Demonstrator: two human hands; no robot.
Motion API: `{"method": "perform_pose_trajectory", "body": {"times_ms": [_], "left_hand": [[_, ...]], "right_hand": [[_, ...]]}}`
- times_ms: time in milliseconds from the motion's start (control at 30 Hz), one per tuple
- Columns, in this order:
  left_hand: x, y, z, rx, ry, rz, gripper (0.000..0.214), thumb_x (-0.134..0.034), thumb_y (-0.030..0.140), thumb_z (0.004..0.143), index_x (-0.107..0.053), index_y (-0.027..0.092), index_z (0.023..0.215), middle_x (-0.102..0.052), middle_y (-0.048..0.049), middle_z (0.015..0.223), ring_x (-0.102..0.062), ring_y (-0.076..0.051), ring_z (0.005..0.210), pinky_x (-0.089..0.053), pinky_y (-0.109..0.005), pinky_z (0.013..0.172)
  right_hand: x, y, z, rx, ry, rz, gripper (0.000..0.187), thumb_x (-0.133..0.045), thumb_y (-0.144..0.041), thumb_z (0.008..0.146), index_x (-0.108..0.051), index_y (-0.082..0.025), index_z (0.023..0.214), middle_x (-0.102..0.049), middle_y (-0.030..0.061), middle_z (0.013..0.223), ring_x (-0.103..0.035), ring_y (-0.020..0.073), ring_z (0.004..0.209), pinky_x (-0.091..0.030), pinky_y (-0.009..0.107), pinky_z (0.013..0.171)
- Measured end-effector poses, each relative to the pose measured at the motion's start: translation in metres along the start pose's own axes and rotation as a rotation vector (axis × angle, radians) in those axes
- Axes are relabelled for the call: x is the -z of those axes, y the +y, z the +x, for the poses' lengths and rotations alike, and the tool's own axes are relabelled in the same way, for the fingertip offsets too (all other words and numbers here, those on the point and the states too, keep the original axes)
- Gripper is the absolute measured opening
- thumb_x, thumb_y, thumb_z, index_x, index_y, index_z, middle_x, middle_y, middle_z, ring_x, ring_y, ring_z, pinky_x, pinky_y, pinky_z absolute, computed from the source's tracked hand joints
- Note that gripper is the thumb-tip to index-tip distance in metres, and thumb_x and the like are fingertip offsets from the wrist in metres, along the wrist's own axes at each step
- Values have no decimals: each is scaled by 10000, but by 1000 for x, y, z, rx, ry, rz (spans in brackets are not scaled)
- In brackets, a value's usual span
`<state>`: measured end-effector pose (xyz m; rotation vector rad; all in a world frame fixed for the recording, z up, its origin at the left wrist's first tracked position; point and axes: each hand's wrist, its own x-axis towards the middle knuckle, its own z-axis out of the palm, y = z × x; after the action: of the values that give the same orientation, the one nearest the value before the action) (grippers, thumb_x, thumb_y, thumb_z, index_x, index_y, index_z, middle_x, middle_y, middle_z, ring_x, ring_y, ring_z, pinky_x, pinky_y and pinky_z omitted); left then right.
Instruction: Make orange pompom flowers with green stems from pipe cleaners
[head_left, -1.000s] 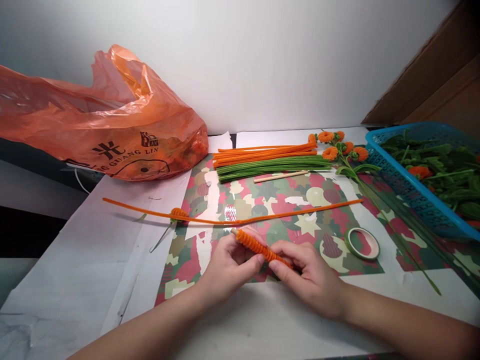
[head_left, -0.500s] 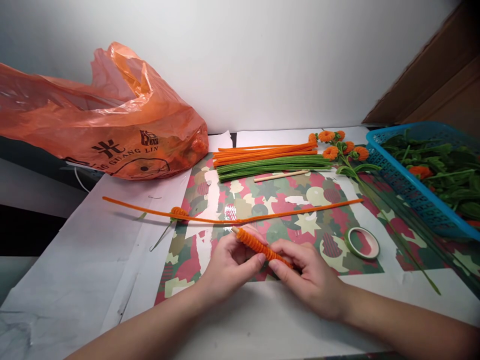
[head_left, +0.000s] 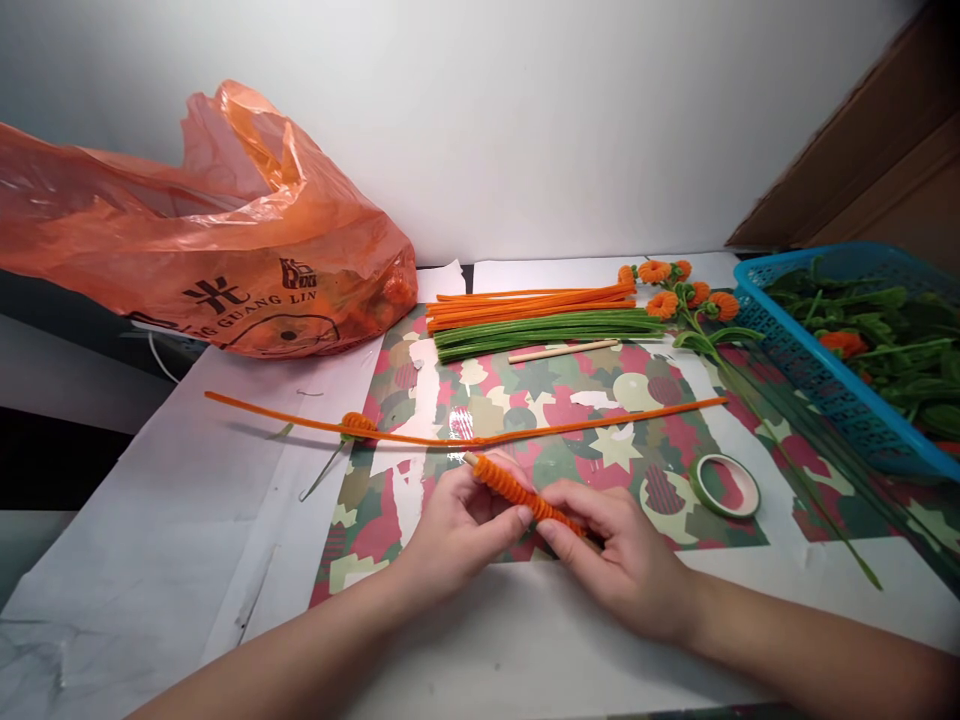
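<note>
An orange pipe cleaner [head_left: 510, 486] is coiled tightly around a thin wooden stick [head_left: 470, 458], whose tip sticks out at the upper left. My left hand [head_left: 469, 530] is closed on the coil's upper part, thumb in front and fingers behind. Closed on the lower right end is my right hand [head_left: 615, 550], thumb and index pinching it. Just beyond the hands, a long straight orange pipe cleaner [head_left: 570, 428] lies across the patterned mat [head_left: 585, 380]. A small orange pipe-cleaner flower [head_left: 358, 424] with a wire stem lies left of them.
Bundles of orange pipe cleaners [head_left: 532, 306] and green pipe cleaners [head_left: 547, 332] lie behind a wooden stick [head_left: 562, 352]. A flower spray [head_left: 694, 292], green tape roll [head_left: 726, 487] and blue basket [head_left: 847, 375] of leaves are right. An orange plastic bag [head_left: 300, 260] stands left.
Hardly anything differs. Both hands keep the same grip on the coiled pipe cleaner, and the things on the table stay where they were.
</note>
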<state>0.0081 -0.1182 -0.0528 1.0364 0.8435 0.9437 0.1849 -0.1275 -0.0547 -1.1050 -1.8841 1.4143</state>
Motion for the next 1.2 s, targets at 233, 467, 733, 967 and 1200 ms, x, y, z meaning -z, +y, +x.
{"method": "perform_pose_trajectory", "body": {"times_ms": [233,467,733,967,1200], "left_hand": [[-3,1,0,22,28,15,152,-688,268,738,-574,170,715,-553,-8,709,-559,-131,647,-480,-257,598],[-3,-1,-1,17,80,67,169,-705,277,713,-582,163,694,-565,-13,699,-564,-143,652,-483,-264,596],[-2,-1,0,16,47,46,102,-670,225,752,-598,159,723,-574,-11,726,-549,-127,694,-471,-241,646],[-3,0,0,33,90,57,132,-697,247,713,-597,161,717,-579,-9,705,-555,-139,674,-476,-254,634],[-7,2,-2,58,129,49,123,-686,225,694,-583,160,676,-572,-2,644,-555,-132,599,-477,-255,575]], "right_hand": [[-2,2,0,75,51,-109,131,-437,-233,896,-552,-175,871,-475,-24,606,-392,95,513,-311,216,498],[-4,1,-2,99,71,-145,128,-428,-217,890,-542,-179,849,-495,-20,607,-406,96,505,-326,212,499],[-3,0,-1,68,60,-131,150,-420,-242,901,-543,-179,844,-454,-35,578,-381,94,494,-305,215,484],[-3,0,-1,76,60,-145,144,-418,-244,906,-536,-187,845,-457,-34,579,-389,97,498,-314,212,489],[-7,0,-1,108,80,-177,123,-420,-203,895,-529,-185,840,-494,-22,601,-417,98,507,-330,209,499]]}}
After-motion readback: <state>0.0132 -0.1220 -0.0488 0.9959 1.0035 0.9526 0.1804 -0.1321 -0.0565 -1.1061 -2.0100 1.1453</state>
